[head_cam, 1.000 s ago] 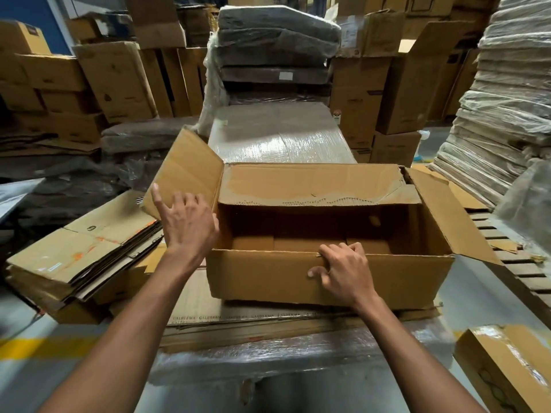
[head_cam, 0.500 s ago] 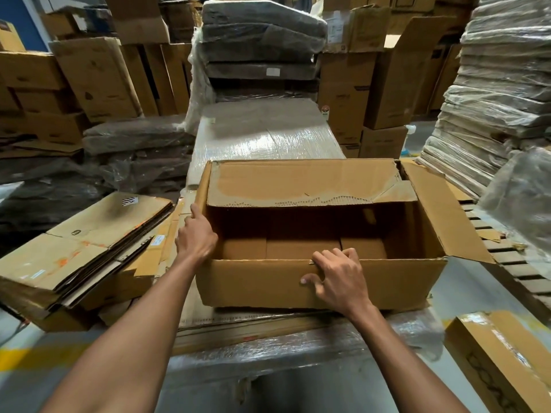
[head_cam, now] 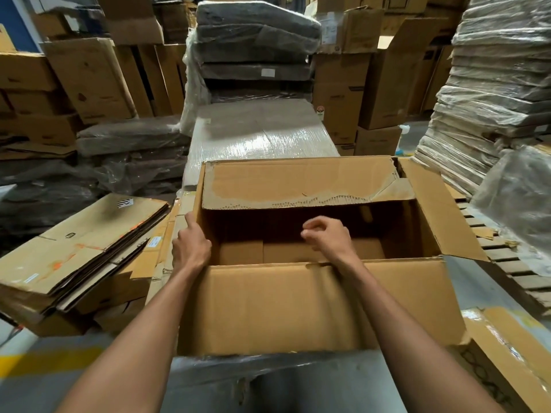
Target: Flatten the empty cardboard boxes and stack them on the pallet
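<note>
Head camera, left to right as I see it from my station. At the far left lies a stack of flattened cartons (head_cam: 83, 248), tilted a little, with orange marks on the top sheet. A yellow floor line (head_cam: 44, 363) runs below it.

Just beside that stack, the left hand (head_cam: 190, 248) lies against the outside of the left wall of the open box (head_cam: 298, 308). One finger points straight along the wall towards the far corner. The other fingers are hidden from me, so I cannot tell whether this hand is gripping or only pressing.

The box stands upright in the middle of the view, mouth up, on a plastic-wrapped load (head_cam: 268, 374) right in front of me. It is not flattened. Its far flap (head_cam: 298, 183) is folded inward over the opening, with a torn, ragged edge. The inside looks empty down to the bottom flaps.

The right hand (head_cam: 325, 236) hovers over the opening, its forearm crossing the near wall. Its fingers are loosely bent with nothing in them, and it is somewhat blurred.

The right flap (head_cam: 441, 213) stands outward. Beyond it lies a wooden pallet (head_cam: 512, 263) with bare slats, and above that, tall piles of wrapped sheets (head_cam: 492, 84). Another carton (head_cam: 512, 362) sits at the lower right corner.
</note>
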Available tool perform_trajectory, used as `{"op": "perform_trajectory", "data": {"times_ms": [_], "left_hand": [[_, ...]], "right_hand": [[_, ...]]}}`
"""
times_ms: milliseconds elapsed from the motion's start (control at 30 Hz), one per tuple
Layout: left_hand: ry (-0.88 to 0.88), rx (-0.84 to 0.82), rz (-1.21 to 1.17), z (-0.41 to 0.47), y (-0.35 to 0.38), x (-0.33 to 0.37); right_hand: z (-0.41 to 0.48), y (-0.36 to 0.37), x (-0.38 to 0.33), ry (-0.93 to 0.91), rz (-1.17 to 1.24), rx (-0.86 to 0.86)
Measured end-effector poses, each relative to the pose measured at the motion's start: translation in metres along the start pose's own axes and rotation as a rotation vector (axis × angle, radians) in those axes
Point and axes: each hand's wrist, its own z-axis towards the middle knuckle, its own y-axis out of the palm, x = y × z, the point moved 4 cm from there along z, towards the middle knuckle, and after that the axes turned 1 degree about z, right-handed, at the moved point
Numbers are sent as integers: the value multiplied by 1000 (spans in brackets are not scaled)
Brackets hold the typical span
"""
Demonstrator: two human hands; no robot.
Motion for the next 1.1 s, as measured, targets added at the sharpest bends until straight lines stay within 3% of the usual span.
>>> {"op": "perform_trajectory", "data": {"times_ms": [100,167,267,333,433,600,733,1100], "left_hand": [[-3,32,-28,-7,-1,-6],[-1,42,-47,-11,0,-10],[10,44,-77,-16,0,-16],[10,60,-109,-19,1,-19],[62,123,-158,-24,-1,-19],[115,136,-122,-36,-1,-21],[57,135,-108,-33,3,-22],[30,120,-84,-30,9,-28]], "right_hand": [[10,11,-5,335,689,-65],[8,22,-10,406,946,-105],[4,31,-22,309,1130,-84],[5,32,-37,147,1115,-97],[16,23,-62,-106,839,-72],[46,-8,-106,-424,-63,145],[78,-15,-119,-490,-690,153],[123,-4,-79,-367,-1143,62]]}}
